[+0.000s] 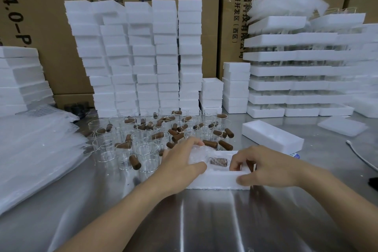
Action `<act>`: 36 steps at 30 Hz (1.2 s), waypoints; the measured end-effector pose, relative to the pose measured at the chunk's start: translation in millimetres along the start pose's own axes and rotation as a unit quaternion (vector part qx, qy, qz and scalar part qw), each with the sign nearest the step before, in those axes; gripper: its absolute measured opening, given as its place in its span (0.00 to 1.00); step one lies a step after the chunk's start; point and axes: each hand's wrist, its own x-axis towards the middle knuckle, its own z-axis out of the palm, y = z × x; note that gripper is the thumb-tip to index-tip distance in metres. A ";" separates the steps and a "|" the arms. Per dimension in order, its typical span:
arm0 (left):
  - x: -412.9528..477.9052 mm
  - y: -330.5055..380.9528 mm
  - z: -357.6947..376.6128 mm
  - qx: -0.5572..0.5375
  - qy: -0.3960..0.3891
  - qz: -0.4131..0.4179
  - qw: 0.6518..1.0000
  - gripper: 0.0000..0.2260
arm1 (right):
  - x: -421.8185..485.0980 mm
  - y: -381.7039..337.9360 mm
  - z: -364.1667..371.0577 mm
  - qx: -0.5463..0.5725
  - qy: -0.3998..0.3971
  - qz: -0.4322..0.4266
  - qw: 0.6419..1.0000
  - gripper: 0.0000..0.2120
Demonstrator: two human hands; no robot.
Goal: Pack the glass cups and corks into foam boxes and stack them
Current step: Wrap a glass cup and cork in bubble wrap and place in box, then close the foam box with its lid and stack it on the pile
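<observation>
Cardboard cartons (pixel 51 26) are seen across the back, from ten to two o'clock. Against them, at twelve o'clock, foam boxes (pixel 143 57) are stacked in tall columns. The steel table (pixel 204 221) fills the lower half. Bubble-wrap sheets (pixel 36 149) are piled at nine o'clock. Loose glass cups (pixel 147 153) are crowded upright just above centre, with brown corks (pixel 178 136) scattered among and in them. A second foam piece (pixel 272 139) lies at two o'clock of the open foam box (pixel 216 180), near it but apart.

The step in hand is judged to be the filling of one box. The open foam box is steadied at its three o'clock end by the right hand (pixel 266 168). The thumb is laid on the near wall and the fingers are curled into the end recess, so the wall is pinched. A bubble-wrapped bundle (pixel 199 153) (a cup is presumed inside, though no glass can be made out) is clasped by the left hand (pixel 182 159), fingers over the top and thumb beneath. It is lodged at the nine o'clock recess; how deep cannot be told. One cork (pixel 218 162) is seated in the middle recess, between the two hands.

Next, the bundle would need to be pressed down flush. The foam piece at two o'clock would then be fetched and fitted, and the closed box carried to the stack.
</observation>
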 end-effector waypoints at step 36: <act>8.9 9.8 -27.2 -0.285 0.177 0.057 0.940 0.28 | -2.1 10.0 -24.4 -0.273 0.531 -0.138 0.790 0.06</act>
